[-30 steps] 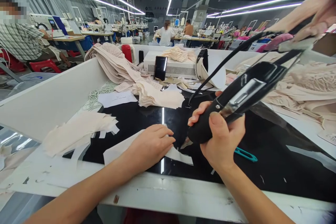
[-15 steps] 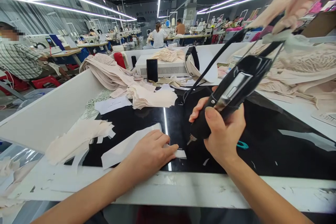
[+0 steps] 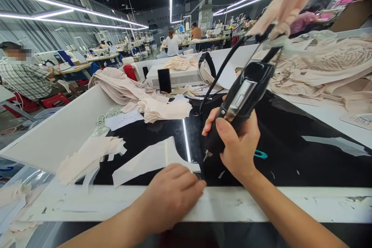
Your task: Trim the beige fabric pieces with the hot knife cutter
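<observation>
My right hand (image 3: 236, 147) is wrapped round a black corded hand tool (image 3: 238, 100), held tilted with its metal tip pointing down at the black glossy table (image 3: 290, 139). Its black cable rises to the upper right. My left hand (image 3: 171, 195) lies at the table's near white edge, fingers curled, pressing on the near corner of a white cut fabric piece (image 3: 145, 161). The tool's tip hovers just right of that piece's right end.
A heap of beige strips (image 3: 87, 157) lies at left, a stack of beige pieces (image 3: 164, 108) and a white box (image 3: 181, 75) with a black phone (image 3: 164, 80) behind. Beige garments (image 3: 319, 69) pile at right. A teal clip (image 3: 260, 155) lies right of my hand. Other people sit at distant tables.
My left hand has slid toward me along the fabric piece to the table's near edge. The tool has tilted more upright and moved slightly left. The camera view has dipped.
</observation>
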`<state>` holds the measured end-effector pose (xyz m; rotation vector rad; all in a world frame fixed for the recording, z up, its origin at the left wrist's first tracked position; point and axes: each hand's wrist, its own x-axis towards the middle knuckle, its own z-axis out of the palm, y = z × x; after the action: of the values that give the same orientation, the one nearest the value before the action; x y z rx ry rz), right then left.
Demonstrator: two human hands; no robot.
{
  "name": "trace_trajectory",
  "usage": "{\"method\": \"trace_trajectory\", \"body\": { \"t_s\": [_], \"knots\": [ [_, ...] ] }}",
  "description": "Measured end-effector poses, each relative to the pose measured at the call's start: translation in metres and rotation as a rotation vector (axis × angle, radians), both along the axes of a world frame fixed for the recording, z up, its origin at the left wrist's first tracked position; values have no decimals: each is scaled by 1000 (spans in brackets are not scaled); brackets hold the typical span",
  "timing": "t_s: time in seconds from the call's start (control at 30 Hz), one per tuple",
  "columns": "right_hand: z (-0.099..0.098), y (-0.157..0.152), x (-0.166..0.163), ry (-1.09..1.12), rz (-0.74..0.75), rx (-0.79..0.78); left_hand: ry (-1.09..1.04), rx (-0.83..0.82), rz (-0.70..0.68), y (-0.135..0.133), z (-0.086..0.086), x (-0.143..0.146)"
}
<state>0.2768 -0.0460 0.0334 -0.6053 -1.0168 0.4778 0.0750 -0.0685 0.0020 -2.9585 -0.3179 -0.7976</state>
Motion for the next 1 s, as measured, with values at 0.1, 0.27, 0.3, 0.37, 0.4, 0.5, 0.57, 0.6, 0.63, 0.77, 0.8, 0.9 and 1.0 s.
{"method": "trace_trajectory", "body": {
  "t_s": [0.1, 0.27, 0.3, 0.37, 0.4, 0.5, 0.57, 0.6, 0.63, 0.77, 0.8, 0.9, 1.0],
  "knots": [
    [-1, 3, -4, -27, -8, 23, 8, -17, 205, 9, 2, -8],
    [-1, 4, -2, -20, -28, 2, 35, 15, 305, 17, -6, -1],
    [-1, 4, 0, -20, -35, -8, 38, 18, 314, 17, -9, 3],
    [-1, 3, 4, -22, -47, -11, 46, 25, 330, 13, -12, 11],
    [-1, 3, 7, -28, -52, -7, 54, 34, 338, 11, -13, 15],
    [-2, 2, 14, -48, -81, 3, 82, 53, 338, 1, -15, 28],
    [-2, 3, 19, -52, -104, -2, 78, 45, 309, -8, -17, 39],
    [-2, 3, 21, -49, -112, -4, 63, 35, 292, -13, -19, 45],
    [-1, 3, 22, -45, -118, -5, 41, 27, 268, -18, -22, 51],
    [0, 2, 25, -41, -124, -4, -36, 34, 47, -35, -35, 68],
    [0, 2, 25, -49, -121, -5, -49, 44, -16, -37, -38, 70],
    [-1, 1, 23, -67, -103, -7, -47, 39, -102, -40, -41, 66],
    [-1, 0, 17, -57, -70, -17, -72, -13, -80, -33, -35, 50]
  ]
}}
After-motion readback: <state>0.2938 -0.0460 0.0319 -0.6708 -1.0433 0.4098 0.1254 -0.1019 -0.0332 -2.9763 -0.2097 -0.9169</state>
